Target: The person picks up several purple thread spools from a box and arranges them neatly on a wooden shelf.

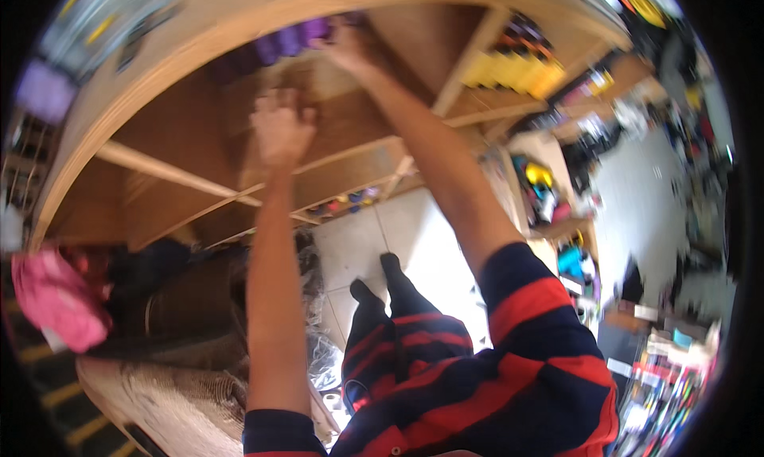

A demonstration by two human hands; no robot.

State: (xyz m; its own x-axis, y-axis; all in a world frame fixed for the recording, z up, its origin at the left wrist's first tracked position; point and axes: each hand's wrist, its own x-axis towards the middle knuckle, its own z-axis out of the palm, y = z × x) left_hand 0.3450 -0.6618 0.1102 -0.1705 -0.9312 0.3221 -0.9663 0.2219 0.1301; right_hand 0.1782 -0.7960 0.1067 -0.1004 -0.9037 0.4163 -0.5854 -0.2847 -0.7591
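Observation:
Both arms reach into a wooden shelf unit with square compartments. My left hand is over the floor of one compartment, its fingers stretched out and nothing visible in them. Farther in, my right hand is at the right end of a row of purple cylindrical items that stand side by side. Its fingertips meet or overlap the last of them. Blur and the shelf's top edge hide whether those fingers grip it.
Yellow cylindrical items fill the compartment on the right. A pink cloth or bag hangs at the left, above a brown cushioned seat. Small colourful things sit in a lower compartment. Crowded shelves line the right side.

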